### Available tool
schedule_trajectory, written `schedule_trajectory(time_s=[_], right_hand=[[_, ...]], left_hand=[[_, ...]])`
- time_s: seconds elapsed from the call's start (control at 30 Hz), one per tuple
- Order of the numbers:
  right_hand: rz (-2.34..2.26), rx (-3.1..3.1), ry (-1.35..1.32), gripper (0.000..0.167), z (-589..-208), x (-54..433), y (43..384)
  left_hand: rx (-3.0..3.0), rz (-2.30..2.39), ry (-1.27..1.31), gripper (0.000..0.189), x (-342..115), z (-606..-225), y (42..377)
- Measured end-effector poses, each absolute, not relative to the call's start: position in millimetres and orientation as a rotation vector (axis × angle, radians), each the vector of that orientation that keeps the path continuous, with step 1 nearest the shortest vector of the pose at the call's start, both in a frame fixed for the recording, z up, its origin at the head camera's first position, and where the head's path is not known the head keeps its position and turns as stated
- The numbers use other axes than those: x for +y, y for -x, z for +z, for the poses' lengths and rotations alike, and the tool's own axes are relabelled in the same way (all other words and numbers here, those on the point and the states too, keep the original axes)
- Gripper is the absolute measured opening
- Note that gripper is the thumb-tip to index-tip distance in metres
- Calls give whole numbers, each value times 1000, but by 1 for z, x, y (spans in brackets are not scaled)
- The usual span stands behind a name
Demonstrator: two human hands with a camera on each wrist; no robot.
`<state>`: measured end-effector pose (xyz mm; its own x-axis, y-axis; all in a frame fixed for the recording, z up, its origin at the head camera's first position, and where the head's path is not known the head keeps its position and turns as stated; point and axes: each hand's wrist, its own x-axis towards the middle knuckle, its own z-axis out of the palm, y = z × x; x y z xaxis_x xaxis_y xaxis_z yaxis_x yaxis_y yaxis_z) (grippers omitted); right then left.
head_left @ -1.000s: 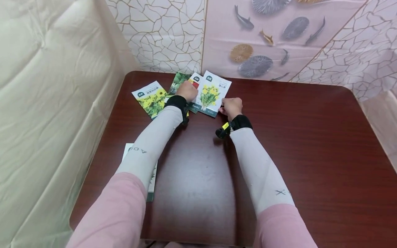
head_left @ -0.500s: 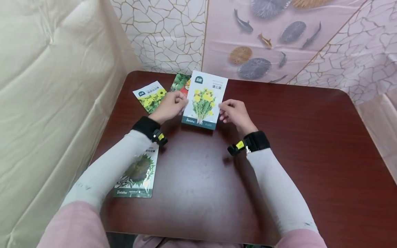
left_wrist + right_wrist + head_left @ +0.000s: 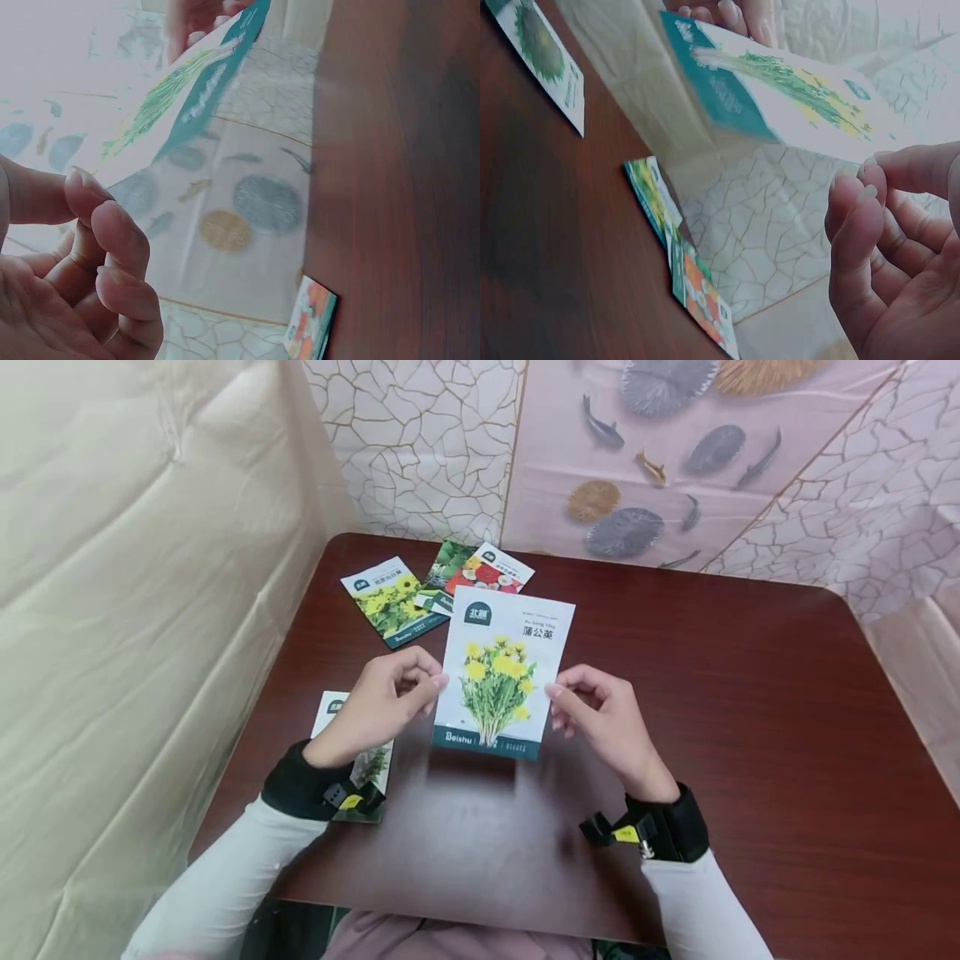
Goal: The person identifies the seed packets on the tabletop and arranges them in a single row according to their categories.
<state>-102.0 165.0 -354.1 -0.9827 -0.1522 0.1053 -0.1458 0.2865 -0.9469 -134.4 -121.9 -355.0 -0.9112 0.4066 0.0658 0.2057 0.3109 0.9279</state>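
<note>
white packet (image 3: 501, 672) between curled fingers (image 3: 855, 232)

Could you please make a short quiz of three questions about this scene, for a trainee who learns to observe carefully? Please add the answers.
1. True or false: the left hand and the right hand both pinch the packet with the yellow flower bunch.
2. Which colour is the band along that packet's lower edge? A: red. B: dark green. C: orange.
3. In the head view, what partly hides the sunflower-head packet on the near left of the table?

Key:
1. True; one hand is at each side edge.
2. B.
3. The left hand, with its black wristband and wrist camera.
</note>
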Motion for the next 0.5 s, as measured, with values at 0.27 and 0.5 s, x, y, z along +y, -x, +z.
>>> schedule_trajectory(time_s=[0.27,0.5], right_hand=[[-1889,2511,408,9,-351,162,85],[-1845,2496,366,12,-350,159,86]], left_hand=[[2432,1643,-580,4,-126,-349,110],[2453,1626,-542,5,-128,-352,108]])
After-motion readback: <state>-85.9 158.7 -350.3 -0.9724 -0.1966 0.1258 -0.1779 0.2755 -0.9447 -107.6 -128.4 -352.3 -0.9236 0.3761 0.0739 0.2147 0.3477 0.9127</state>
